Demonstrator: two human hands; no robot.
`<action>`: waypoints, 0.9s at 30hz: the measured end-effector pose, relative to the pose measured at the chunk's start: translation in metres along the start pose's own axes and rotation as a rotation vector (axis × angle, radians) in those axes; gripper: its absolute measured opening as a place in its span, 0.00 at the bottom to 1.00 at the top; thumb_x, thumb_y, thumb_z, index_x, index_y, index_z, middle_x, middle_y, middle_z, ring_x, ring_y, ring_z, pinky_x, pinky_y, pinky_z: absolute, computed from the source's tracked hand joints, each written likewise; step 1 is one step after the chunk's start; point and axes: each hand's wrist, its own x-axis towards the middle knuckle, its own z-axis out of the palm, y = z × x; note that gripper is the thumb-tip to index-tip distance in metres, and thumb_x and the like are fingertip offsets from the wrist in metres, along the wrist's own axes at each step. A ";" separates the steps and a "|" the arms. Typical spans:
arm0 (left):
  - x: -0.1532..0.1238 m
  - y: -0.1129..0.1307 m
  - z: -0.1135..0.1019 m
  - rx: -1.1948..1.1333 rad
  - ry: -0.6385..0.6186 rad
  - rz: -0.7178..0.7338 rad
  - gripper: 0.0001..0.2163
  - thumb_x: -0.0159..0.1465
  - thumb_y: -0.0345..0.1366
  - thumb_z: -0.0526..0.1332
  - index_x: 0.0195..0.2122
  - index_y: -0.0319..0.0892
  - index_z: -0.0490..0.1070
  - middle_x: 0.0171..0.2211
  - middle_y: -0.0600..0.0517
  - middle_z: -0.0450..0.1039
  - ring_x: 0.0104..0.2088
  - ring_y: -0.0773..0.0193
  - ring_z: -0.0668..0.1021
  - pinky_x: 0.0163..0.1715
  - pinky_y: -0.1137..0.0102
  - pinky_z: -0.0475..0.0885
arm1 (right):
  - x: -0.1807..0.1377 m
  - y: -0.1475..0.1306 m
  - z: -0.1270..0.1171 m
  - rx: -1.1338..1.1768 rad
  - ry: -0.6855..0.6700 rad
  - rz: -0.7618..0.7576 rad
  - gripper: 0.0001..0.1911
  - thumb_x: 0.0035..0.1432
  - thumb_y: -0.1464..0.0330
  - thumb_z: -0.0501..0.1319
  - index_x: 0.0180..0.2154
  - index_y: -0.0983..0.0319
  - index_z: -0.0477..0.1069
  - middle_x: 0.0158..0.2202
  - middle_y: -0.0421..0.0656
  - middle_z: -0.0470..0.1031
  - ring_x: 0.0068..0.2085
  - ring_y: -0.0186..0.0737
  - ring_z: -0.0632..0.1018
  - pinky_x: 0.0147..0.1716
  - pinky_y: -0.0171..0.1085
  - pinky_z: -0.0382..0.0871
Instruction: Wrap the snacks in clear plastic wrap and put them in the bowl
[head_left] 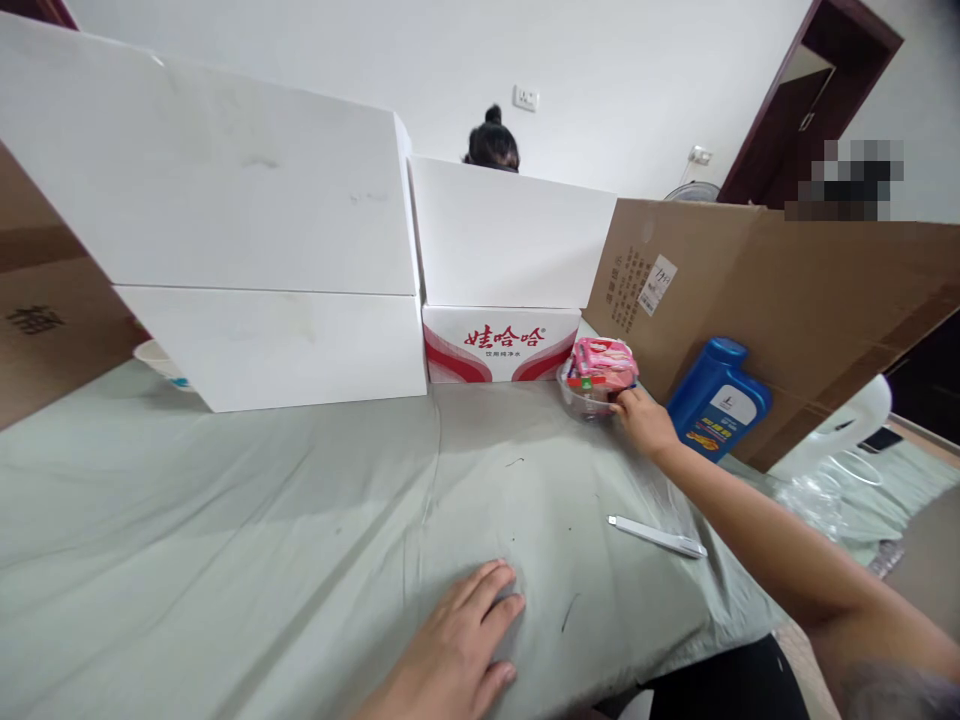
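Out at the right, my right hand (645, 420) has its fingers closed at the near right side of a clear plastic bowl (583, 402). Pink and red plastic packets (604, 362) fill the bowl above its rim; their contents are not readable. My left hand (465, 635) lies flat on the green cloth (337, 520) near the front edge, fingers spread and holding nothing. Between my arms rests a slim white box cutter (656, 537). Just right of my right hand a blue bottle (716, 400) leans toward a cardboard box (697, 270).
White boxes (277, 190) stand stacked along the back, with a red-printed white carton (502, 345) beside the bowl. A paper cup (161, 365) shows partly behind them at left. A white jug (847, 425) stands far right. Beyond the boxes shows a person's head (493, 145).
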 end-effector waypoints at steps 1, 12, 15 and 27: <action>0.000 -0.001 0.001 -0.003 0.000 0.006 0.27 0.57 0.32 0.63 0.59 0.51 0.63 0.64 0.48 0.62 0.63 0.47 0.66 0.58 0.52 0.69 | 0.000 0.010 0.001 -0.004 0.003 0.018 0.14 0.69 0.63 0.50 0.46 0.62 0.70 0.49 0.49 0.72 0.41 0.45 0.76 0.34 0.38 0.65; 0.015 0.013 -0.004 0.039 -0.129 -0.055 0.28 0.53 0.36 0.68 0.56 0.46 0.66 0.62 0.43 0.63 0.63 0.43 0.65 0.58 0.50 0.67 | 0.066 0.060 0.036 0.094 0.015 0.172 0.13 0.65 0.65 0.54 0.45 0.64 0.72 0.50 0.53 0.71 0.47 0.47 0.75 0.42 0.40 0.67; 0.020 0.024 -0.019 0.028 -0.160 -0.089 0.28 0.54 0.41 0.70 0.55 0.45 0.67 0.62 0.43 0.64 0.62 0.44 0.66 0.59 0.51 0.66 | 0.083 0.052 0.041 0.170 -0.002 0.162 0.17 0.60 0.69 0.56 0.51 0.67 0.70 0.53 0.59 0.69 0.55 0.51 0.71 0.47 0.42 0.66; 0.030 0.025 -0.011 0.282 -0.041 0.107 0.12 0.65 0.43 0.59 0.41 0.41 0.75 0.49 0.42 0.74 0.53 0.49 0.75 0.45 0.63 0.74 | 0.005 -0.111 0.029 0.703 -0.010 -0.122 0.15 0.50 0.59 0.54 0.40 0.51 0.69 0.36 0.55 0.75 0.38 0.54 0.77 0.40 0.51 0.71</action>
